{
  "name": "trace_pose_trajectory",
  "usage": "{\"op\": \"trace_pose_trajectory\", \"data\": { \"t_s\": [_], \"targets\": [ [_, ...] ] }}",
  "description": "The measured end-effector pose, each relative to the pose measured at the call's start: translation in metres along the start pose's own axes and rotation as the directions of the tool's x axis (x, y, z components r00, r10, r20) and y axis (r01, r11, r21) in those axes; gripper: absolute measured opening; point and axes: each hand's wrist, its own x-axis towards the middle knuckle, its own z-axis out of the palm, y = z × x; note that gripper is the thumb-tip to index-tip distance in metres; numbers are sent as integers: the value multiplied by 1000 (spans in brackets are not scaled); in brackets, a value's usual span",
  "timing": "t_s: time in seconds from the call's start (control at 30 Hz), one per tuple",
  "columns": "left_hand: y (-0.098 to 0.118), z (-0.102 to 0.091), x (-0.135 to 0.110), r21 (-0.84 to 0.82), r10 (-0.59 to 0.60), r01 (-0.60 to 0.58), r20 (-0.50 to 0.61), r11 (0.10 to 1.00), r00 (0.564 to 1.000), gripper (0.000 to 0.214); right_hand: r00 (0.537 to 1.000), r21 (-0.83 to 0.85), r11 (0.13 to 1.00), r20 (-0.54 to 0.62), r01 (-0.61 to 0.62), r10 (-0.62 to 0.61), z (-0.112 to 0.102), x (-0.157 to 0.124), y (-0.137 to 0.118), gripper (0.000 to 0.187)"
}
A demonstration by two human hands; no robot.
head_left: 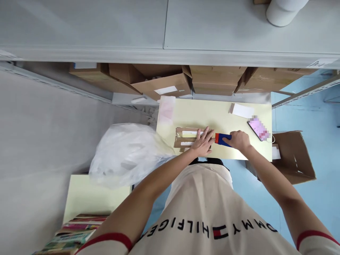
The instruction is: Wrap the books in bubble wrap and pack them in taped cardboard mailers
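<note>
My left hand (204,142) lies with spread fingers on the right part of a small brown cardboard package (177,136). White label strips show on the package, and part of it is hidden under the hand. Close to its right end, my right hand (240,140) is wrapped round a blue hand tool with an orange end (222,139). The orange end points left, near the fingers of my left hand. I cannot make out the tool's exact kind.
A phone (257,129) and a stack of white cards (243,110) lie on the pale yellow table (202,109). Left stands a large translucent plastic bag (127,152); right, an open cardboard box (294,156). Cardboard boxes (215,78) line the shelf behind, under a grey upper shelf (106,28).
</note>
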Motion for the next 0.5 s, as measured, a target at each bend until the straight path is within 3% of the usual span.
{"op": "trace_pose_trajectory", "data": {
  "t_s": [0.1,0.17,0.27,0.37,0.5],
  "targets": [
    [6,0,2,-4,-41,41,-22,999,999,54,1000,-87,996,1,30,-30,4,-6,-34,40],
    [10,1,4,-38,-66,65,-28,997,997,55,999,-94,995,-21,25,-27,11,-7,-35,39],
    [11,-1,6,-145,-72,68,-26,987,997,76,980,5,997,-183,-72,72,23,-9,-13,44],
    [4,-5,2,-296,-65,47,-52,954,997,102,923,139,979,-335,-151,190,43,-10,17,39],
    [-22,-12,-20,-379,-113,34,-188,925,976,97,878,252,962,-430,-106,209,82,-7,39,21]
  ]
}}
